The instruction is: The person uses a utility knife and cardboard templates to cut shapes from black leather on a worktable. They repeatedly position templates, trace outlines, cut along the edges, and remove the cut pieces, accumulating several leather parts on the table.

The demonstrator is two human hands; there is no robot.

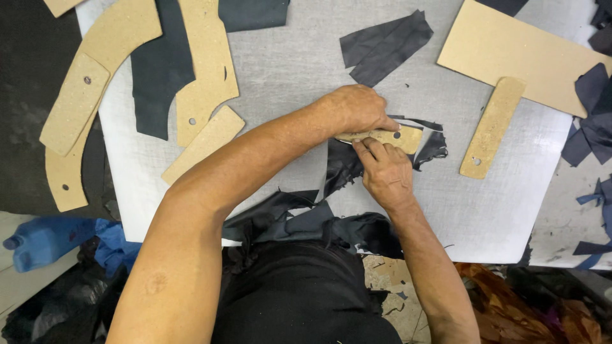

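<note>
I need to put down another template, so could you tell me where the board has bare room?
The board is bare between the curved templates and the dark scrap, and at the near right corner below the narrow strip. It is crowded around both hands, on the small template, and at the far left.

Premises: a small leather or fabric cutting workshop. Evidence: a grey cutting board (287, 70) on the bench, cardboard patterns (204, 64) of varied shapes with punched holes, dark cut pieces (382, 44), and offcut scraps (590, 134) heaped at the edges.
</note>
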